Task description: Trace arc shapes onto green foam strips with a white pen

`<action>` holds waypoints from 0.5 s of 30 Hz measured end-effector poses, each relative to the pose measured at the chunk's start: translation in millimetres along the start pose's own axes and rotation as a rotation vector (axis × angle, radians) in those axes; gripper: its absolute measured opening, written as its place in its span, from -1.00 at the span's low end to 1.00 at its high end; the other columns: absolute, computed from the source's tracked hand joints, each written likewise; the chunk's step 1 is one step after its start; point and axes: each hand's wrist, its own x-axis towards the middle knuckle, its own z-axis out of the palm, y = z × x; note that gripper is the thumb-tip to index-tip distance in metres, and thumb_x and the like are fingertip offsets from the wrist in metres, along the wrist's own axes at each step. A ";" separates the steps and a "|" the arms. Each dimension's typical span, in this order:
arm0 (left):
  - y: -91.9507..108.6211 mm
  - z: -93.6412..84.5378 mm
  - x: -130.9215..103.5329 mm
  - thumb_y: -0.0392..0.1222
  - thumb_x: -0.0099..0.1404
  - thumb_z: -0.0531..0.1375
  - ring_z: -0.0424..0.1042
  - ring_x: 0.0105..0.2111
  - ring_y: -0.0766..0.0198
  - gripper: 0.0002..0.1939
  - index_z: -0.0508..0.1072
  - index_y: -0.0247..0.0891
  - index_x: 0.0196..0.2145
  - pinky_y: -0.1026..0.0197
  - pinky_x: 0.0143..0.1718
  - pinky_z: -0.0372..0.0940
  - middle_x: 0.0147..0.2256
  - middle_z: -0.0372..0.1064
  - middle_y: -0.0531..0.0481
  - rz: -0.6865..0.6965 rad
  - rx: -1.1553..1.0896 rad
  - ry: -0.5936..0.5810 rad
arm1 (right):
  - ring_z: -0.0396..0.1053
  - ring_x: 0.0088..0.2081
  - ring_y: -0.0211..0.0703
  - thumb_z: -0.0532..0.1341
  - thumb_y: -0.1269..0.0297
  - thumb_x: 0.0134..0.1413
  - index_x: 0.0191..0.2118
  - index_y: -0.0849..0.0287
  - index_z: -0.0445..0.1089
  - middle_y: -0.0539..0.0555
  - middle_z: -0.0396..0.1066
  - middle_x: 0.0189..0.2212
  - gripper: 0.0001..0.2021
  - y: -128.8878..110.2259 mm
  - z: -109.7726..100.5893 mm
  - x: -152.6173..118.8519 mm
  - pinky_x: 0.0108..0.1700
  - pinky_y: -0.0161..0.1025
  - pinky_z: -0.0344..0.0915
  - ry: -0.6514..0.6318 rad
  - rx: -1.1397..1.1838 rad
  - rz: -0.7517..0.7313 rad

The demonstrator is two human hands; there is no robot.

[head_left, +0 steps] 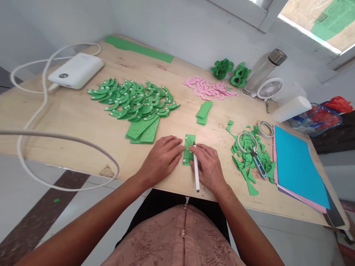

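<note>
1 wooden table (pixel 94 116) against a pale wall (pixel 172 26); window (pixel 321 22) upper right; tiled floor (pixel 63 210).

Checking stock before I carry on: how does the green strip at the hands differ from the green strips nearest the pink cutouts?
The green strip at the hands bears curved lines and white patches; the green strips near the pink cutouts look plain. The first shows as one piece; the others overlap, at least two. The left hand and right hand touch the first; neither touches the others. All are green and roughly rectangular.
</note>
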 end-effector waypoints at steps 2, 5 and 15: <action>0.6 0.3 -0.1 -0.27 0.42 0.04 0.31 0.10 0.02 -0.72 0.50 -0.29 -0.04 -0.14 0.16 0.29 0.02 0.44 -0.19 0.009 0.013 0.011 | 0.30 0.16 0.05 0.13 0.37 0.27 0.19 0.12 0.31 0.17 0.48 0.05 -0.61 -0.1 0.0 0.1 0.15 0.05 0.25 0.006 0.002 -0.005; 1.1 0.5 -0.3 -0.28 0.42 0.06 0.32 0.09 0.02 -0.72 0.50 -0.26 -0.02 -0.15 0.16 0.29 0.03 0.44 -0.17 0.017 0.035 0.011 | 0.30 0.16 0.05 0.13 0.36 0.27 0.18 0.14 0.32 0.18 0.48 0.05 -0.62 0.1 0.5 -0.1 0.14 0.05 0.25 0.008 0.009 -0.007; 4.0 -1.0 1.0 -0.33 0.41 0.04 0.35 0.04 -0.01 -0.71 0.51 -0.26 -0.03 -0.15 0.09 0.34 0.03 0.47 -0.14 0.091 0.163 0.002 | 0.30 0.16 0.05 0.13 0.37 0.27 0.18 0.14 0.31 0.18 0.47 0.06 -0.62 -0.2 -0.4 0.1 0.16 0.05 0.25 0.005 0.025 0.003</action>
